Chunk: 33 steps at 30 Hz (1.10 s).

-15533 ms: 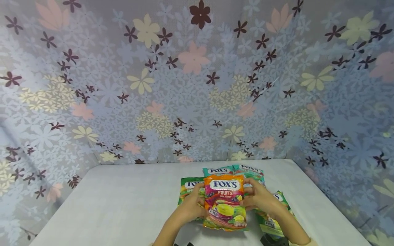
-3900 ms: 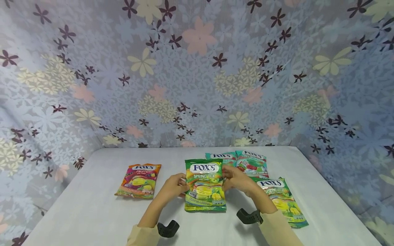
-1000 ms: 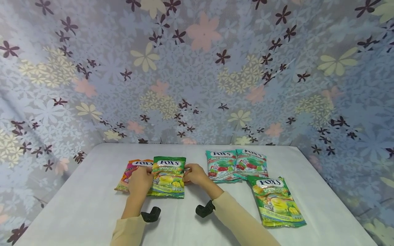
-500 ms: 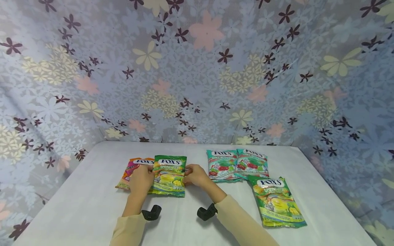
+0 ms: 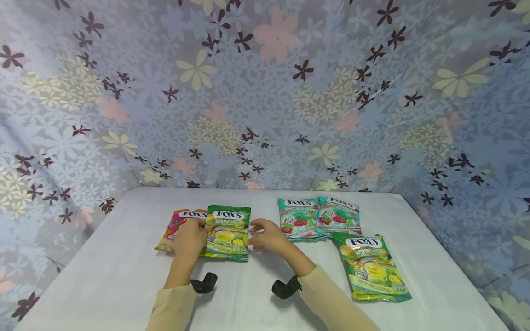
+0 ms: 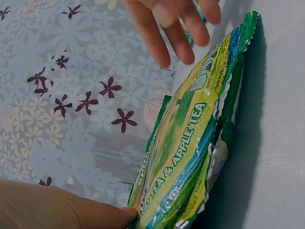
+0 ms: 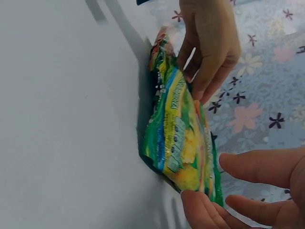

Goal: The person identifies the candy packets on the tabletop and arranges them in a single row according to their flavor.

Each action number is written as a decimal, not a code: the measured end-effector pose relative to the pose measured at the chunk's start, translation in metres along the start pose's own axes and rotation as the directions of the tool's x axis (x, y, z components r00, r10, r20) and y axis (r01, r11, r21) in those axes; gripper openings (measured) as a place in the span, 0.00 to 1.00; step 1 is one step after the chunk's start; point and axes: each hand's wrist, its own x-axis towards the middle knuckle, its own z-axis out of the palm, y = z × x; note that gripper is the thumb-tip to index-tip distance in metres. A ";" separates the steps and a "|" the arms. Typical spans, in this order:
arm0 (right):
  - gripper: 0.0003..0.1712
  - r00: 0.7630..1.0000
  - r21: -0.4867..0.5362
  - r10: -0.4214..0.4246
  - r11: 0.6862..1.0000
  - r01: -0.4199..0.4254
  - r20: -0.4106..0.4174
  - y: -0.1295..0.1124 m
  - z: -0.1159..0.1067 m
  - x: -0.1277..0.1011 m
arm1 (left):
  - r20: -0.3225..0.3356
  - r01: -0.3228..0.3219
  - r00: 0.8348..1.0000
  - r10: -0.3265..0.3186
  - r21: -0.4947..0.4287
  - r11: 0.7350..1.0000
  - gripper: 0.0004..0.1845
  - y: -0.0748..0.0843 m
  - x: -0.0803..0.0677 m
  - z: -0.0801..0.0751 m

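Observation:
A green Spring Tea candy bag (image 5: 227, 234) lies face up on the left half of the table, overlapping the right side of an orange and purple Fruits candy bag (image 5: 171, 230). My left hand (image 5: 190, 239) pinches the green bag's left edge and covers part of the Fruits bag. In the left wrist view its thumb (image 6: 90, 212) presses on the bag's end. Just off the bag's right edge, my right hand (image 5: 269, 236) has its fingers spread and holds nothing. Its fingertips also show beside the bag's edge (image 7: 171, 129) in the right wrist view.
Two teal Mint Blossom bags (image 5: 299, 218) lie side by side, overlapping, at the back right of the white table (image 5: 103, 285). A second Spring Tea bag (image 5: 374, 269) lies slanted in front of them. A floral curtain (image 5: 265, 115) stands behind the table.
The Fruits bag, then this Spring Tea bag, were carried to the left by both hands. Within the last half second my right hand has let go of the green bag and spread its fingers.

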 end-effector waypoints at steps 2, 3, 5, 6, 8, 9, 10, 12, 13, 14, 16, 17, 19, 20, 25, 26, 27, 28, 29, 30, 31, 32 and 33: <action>0.33 1.000 0.015 -0.009 1.000 0.009 0.010 0.001 -0.004 -0.006 | -0.003 -0.003 1.000 0.003 0.004 1.000 0.15 0.001 -0.001 0.001; 0.33 1.000 0.014 -0.013 1.000 0.013 0.011 0.006 -0.006 -0.006 | -0.004 -0.002 1.000 0.002 0.002 1.000 0.15 0.001 -0.002 0.001; 0.33 1.000 0.014 -0.020 1.000 0.020 0.012 0.007 -0.012 -0.014 | -0.006 -0.004 1.000 0.004 0.000 1.000 0.15 0.001 -0.003 0.003; 0.33 1.000 0.015 -0.025 1.000 0.025 0.013 0.007 -0.015 -0.018 | -0.010 -0.011 1.000 0.011 -0.001 1.000 0.15 0.001 -0.003 0.003; 0.33 1.000 0.015 -0.030 0.999 0.030 0.009 0.008 -0.023 -0.026 | -0.012 -0.023 1.000 0.023 -0.007 1.000 0.16 0.002 -0.003 0.004; 0.33 1.000 0.014 -0.030 0.999 0.030 0.005 0.008 -0.027 -0.030 | -0.016 -0.030 0.999 0.030 -0.011 0.999 0.16 0.002 -0.003 0.004; 0.33 1.000 0.013 -0.031 0.999 0.031 0.002 0.008 -0.032 -0.034 | -0.022 -0.040 0.999 0.040 -0.011 0.999 0.16 0.003 -0.003 0.003; 0.33 0.999 0.012 -0.035 0.999 0.035 0.002 0.009 -0.042 -0.042 | -0.033 -0.056 0.998 0.055 -0.010 0.998 0.17 0.004 -0.002 0.002; 0.33 0.999 0.012 -0.034 0.999 0.034 -0.001 0.010 -0.047 -0.045 | -0.037 -0.059 0.998 0.058 -0.009 0.998 0.17 0.004 -0.002 0.001; 0.33 0.999 0.012 -0.034 0.999 0.034 -0.001 0.010 -0.053 -0.048 | -0.045 -0.063 0.997 0.063 -0.006 0.998 0.17 0.005 -0.002 0.001; 0.33 0.999 0.008 -0.034 0.999 0.034 -0.009 0.012 -0.064 -0.054 | -0.062 -0.077 0.995 0.076 0.000 0.997 0.16 0.008 -0.002 0.000; 0.34 0.999 0.001 -0.032 0.999 0.032 -0.013 0.014 -0.070 -0.057 | -0.066 -0.081 0.995 0.080 -0.004 0.997 0.16 0.010 -0.002 -0.001; 0.34 0.999 0.000 -0.024 1.000 0.024 -0.031 0.016 -0.081 -0.064 | -0.067 -0.094 0.994 0.091 -0.028 0.995 0.15 0.014 -0.003 0.000; 0.34 0.999 -0.005 -0.020 1.000 0.019 -0.040 0.018 -0.086 -0.067 | -0.065 -0.102 0.993 0.099 -0.046 0.994 0.15 0.018 -0.005 0.001; 0.34 0.994 -0.029 0.016 0.999 -0.019 -0.106 0.030 -0.110 -0.091 | 0.020 -0.144 0.989 0.150 -0.167 0.975 0.14 0.039 -0.020 0.012; 0.35 0.993 -0.036 0.026 0.999 -0.030 -0.119 0.033 -0.115 -0.097 | 0.043 -0.159 0.984 0.170 -0.191 0.969 0.13 0.045 -0.025 0.016; 0.35 0.991 -0.041 0.032 0.998 -0.038 -0.127 0.036 -0.120 -0.103 | 0.070 -0.175 0.978 0.194 -0.212 0.961 0.13 0.051 -0.030 0.021; 0.36 0.989 -0.044 0.042 0.998 -0.049 -0.139 0.040 -0.125 -0.109 | 0.089 -0.202 0.970 0.227 -0.232 0.952 0.13 0.057 -0.035 0.027; 0.37 0.987 -0.051 0.049 0.997 -0.057 -0.150 0.043 -0.131 -0.115 | 0.114 -0.223 0.959 0.258 -0.253 0.941 0.12 0.064 -0.040 0.032; 0.37 0.985 -0.062 0.053 0.996 -0.064 -0.161 0.046 -0.136 -0.121 | 0.137 -0.244 0.948 0.288 -0.269 0.932 0.11 0.072 -0.045 0.039; 0.37 0.984 -0.056 0.064 0.996 -0.074 -0.165 0.049 -0.141 -0.127 | 0.159 -0.261 0.936 0.313 -0.282 0.923 0.11 0.079 -0.050 0.046; 0.37 0.983 -0.054 0.071 0.995 -0.082 -0.172 0.050 -0.147 -0.132 | 0.180 -0.278 0.924 0.337 -0.291 0.916 0.10 0.086 -0.055 0.052; 0.38 0.981 -0.052 0.078 0.995 -0.088 -0.180 0.052 -0.151 -0.138 | 0.199 -0.295 0.911 0.361 -0.300 0.907 0.09 0.094 -0.059 0.058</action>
